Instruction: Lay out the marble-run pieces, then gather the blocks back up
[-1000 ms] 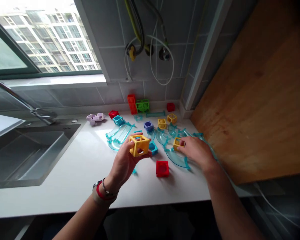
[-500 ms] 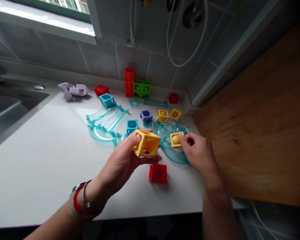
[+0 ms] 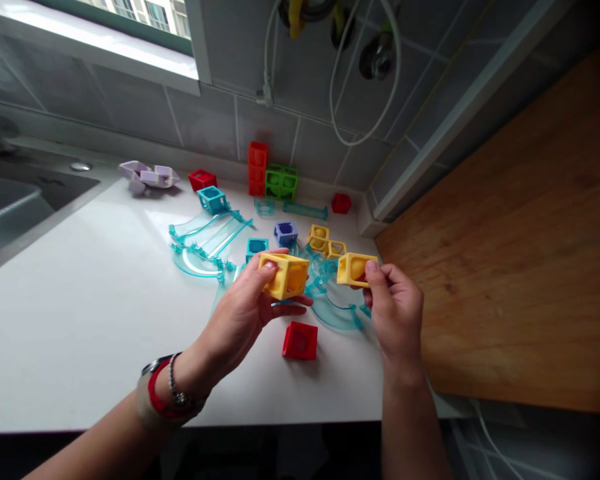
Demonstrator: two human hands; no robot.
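Note:
My left hand (image 3: 245,307) is closed around a yellow toy cube (image 3: 291,277) with round openings, held above the counter. Between the thumb and fingers of my right hand (image 3: 393,300) is a second yellow cube (image 3: 353,269), raised a short gap to the right of the first. Under the two hands lie clear teal track pieces (image 3: 333,312), partly hidden by them. A red cube (image 3: 301,341) rests nearer the front edge. Just beyond are two yellow cubes (image 3: 319,236), a purple cube (image 3: 285,233) and a teal cube (image 3: 257,248).
Red stacked cubes (image 3: 258,170) and joined green cubes (image 3: 281,183) stand by the tiled wall. Flat teal tracks (image 3: 210,233) spread left of centre, with lilac pieces (image 3: 150,177) behind. A sink (image 3: 40,190) is at left; a wooden panel (image 3: 520,267) borders the right.
My right hand has lifted its yellow cube off the tracks and turned it towards the left hand's cube. One yellow cube at the back has shifted nearer its neighbour. The view has moved slightly.

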